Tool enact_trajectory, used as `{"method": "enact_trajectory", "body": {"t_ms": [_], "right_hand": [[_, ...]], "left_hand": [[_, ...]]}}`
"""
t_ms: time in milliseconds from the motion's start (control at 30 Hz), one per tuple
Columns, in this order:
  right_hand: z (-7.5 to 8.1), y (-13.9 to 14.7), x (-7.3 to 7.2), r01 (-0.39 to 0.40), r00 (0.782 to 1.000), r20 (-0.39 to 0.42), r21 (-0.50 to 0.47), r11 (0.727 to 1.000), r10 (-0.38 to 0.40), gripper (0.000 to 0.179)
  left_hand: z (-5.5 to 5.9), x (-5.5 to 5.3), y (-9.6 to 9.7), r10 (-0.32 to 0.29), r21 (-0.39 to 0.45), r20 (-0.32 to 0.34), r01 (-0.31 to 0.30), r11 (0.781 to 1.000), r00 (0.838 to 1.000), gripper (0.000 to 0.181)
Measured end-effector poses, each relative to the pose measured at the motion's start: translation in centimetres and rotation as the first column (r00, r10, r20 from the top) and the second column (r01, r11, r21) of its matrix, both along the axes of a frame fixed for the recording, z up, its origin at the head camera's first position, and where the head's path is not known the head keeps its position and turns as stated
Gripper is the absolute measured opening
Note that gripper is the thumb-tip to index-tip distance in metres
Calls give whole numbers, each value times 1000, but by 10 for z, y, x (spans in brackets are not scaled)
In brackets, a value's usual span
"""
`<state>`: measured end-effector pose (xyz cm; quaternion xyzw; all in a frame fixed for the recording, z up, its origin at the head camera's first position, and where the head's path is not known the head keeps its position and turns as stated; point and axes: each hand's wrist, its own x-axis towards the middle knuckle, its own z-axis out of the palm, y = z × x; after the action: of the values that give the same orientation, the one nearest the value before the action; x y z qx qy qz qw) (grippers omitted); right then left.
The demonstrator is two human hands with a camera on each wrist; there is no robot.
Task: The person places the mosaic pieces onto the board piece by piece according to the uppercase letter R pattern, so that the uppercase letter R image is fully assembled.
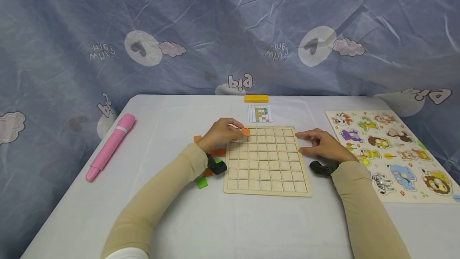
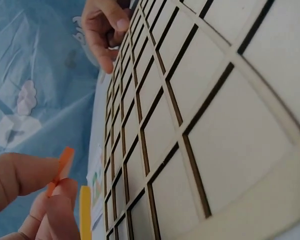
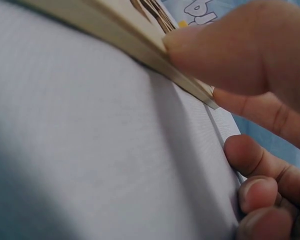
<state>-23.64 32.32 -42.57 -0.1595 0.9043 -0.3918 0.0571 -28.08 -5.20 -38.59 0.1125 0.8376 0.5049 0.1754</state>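
We pinch an orange tile [image 1: 246, 132], tilted, near the far left corner of a pale wooden grid board [image 1: 267, 193], flat on the surface [image 1: 269, 227].

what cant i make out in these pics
Loose tiles: head view; left sleeve and black wrist device cover some, so no sure count.
Held orange tile: left wrist view; fingers of the left hand cover its lower part.
Pattern card: head view; squares too small to read surely.
Animal puzzle board: head view; right edge cuts off a corner.
Right hand: right wrist view; right edge cuts off its back.
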Motion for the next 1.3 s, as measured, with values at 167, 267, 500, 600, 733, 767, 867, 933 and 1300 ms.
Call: {"method": "enact_trajectory", "body": {"t_ms": [167,267,500,600,733,767,867,933,1300], "right_hand": [[0,0,0,0,1000,-6,-2,1000,0,55],[0,0,0,5,1000,-2,-2,1000,-5,55],[1,-2,2,9,1000,8,-12,1000,-9,55],[1,-2,2,13,1000,8,-12,1000,-13,55],[2,-2,3,13,1000,7,-13,1000,-13,55],[2,-3,3,12,1000,8,-16,1000,-12,55],[2,-3,2,10,1000,8,-18,1000,-10,55],[2,-3,2,11,1000,7,-17,1000,-11,55],[0,-2,2,14,1000,8,-6,1000,-14,55]], "left_hand": [[1,-4,9,-25,-87,3,25,996,1000,35],[0,-8,13,-43,-159,-5,42,986,999,32],[-4,-11,20,-73,-259,-35,62,964,997,28],[-5,-10,22,-85,-294,-70,61,954,994,26],[-5,-9,23,-111,-339,-107,69,938,988,24],[-5,-8,24,-113,-346,-112,68,936,987,24],[-5,-8,26,-113,-362,-121,62,930,986,24],[-5,-7,27,-110,-374,-125,56,926,986,23],[-4,-5,22,-140,-379,-143,77,922,980,29]]}}
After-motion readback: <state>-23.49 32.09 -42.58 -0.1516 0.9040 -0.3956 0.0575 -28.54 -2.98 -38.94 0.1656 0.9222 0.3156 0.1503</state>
